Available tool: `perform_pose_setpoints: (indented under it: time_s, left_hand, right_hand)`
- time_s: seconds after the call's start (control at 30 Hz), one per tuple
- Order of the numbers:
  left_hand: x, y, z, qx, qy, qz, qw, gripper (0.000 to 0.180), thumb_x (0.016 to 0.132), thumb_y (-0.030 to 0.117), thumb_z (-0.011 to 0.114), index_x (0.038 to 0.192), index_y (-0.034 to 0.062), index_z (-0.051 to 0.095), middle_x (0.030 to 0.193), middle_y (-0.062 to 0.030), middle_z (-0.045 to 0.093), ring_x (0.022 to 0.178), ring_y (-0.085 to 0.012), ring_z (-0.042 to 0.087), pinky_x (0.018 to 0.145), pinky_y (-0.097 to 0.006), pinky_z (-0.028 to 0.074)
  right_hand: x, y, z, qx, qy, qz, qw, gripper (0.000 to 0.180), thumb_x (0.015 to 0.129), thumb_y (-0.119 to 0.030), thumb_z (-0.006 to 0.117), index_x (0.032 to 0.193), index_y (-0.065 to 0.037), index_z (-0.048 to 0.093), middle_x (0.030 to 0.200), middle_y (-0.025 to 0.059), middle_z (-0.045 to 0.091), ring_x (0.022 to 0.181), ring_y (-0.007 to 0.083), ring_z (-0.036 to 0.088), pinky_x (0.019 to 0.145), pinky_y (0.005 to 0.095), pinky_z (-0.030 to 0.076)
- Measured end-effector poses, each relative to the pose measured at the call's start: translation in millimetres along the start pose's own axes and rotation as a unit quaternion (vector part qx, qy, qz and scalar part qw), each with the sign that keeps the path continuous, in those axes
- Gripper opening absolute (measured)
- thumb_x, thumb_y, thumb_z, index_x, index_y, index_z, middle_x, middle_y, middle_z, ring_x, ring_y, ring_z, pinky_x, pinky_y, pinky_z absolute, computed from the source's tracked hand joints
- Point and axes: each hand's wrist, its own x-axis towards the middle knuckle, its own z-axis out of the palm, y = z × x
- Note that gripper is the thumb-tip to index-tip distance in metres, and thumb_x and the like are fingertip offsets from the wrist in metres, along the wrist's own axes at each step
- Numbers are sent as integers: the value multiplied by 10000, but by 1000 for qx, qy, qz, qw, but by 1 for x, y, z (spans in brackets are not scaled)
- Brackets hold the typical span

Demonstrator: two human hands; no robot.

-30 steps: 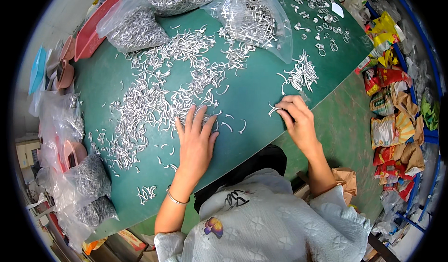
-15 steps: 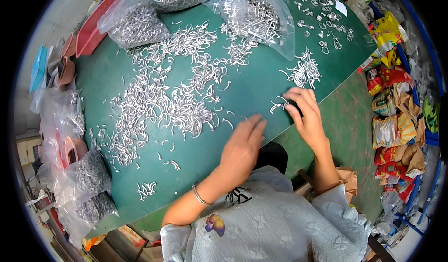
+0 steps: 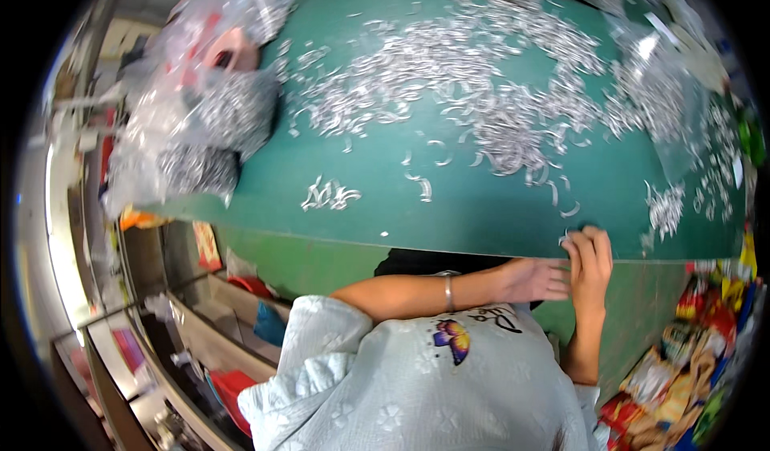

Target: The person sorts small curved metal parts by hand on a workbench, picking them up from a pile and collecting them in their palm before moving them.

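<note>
1. The two hands are brought together at the near edge of the green table (image 3: 481, 218), on the right side of the view.
2. The right hand (image 3: 589, 262) is curled at the edge, with the fingertips over a few small metal clips (image 3: 571, 234); it seems that they are pinched, but this cannot be told surely.
3. The left hand (image 3: 541, 278) is held just below the edge, touching the right hand, with its fingers half bent; whether something is kept in it cannot be told.
4. The main pile of clips (image 3: 481, 106) is spread over the middle of the table, well apart from the hands. A little group (image 3: 330, 196) lies alone near the front edge, and another small bunch (image 3: 664, 209) lies just to the right of the hands.
5. Plastic bags (image 3: 200, 122) filled with clips are seen at the left side.
6. The step in hand is judged to be the gathering of clips at the edge; for the next move a firm pinch is needed, so that nothing falls over the edge.
7. Compared with half a second ago, the left hand is moved off the table top to the right hand, and the view is turned to the left.
</note>
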Motion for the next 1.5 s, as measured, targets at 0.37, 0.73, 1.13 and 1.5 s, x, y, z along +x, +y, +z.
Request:
perform_pose_setpoints:
  time_s: [0.37,0.73,1.13,1.5]
  left_hand:
    - [-51,4,-11,27,-14,105,994,422,1044,353,327,1309,71,495,1346,-90,542,1255,-210,513,1068,-421,396]
    - [-112,17,-33,131,-76,185,971,568,998,358,448,1405,-38,423,1456,-160,454,1308,-237,479,1118,-392,351]
    - [-201,51,64,770,198,456,400,165,839,41,665,1004,36,673,936,-108,648,869,-289,633,777,-375,510]
    - [-231,72,60,787,427,416,162,285,749,72,755,1022,95,674,1117,-58,588,984,-246,540,879,-387,364]
  right_hand:
    - [32,-64,54,97,-137,-152,974,263,678,-26,737,917,-12,630,885,104,545,765,290,556,644,398,446]
    - [82,-191,177,108,-195,-196,955,242,812,-78,669,1020,1,573,957,140,521,914,303,572,757,389,485]
    - [92,-96,87,-127,-149,-119,973,393,816,-140,709,1195,-85,619,1335,122,523,1288,361,427,1076,486,282]
    - [70,-83,89,-134,-81,-27,987,562,806,-110,727,1330,-76,525,1489,171,362,1374,396,325,1102,489,260]
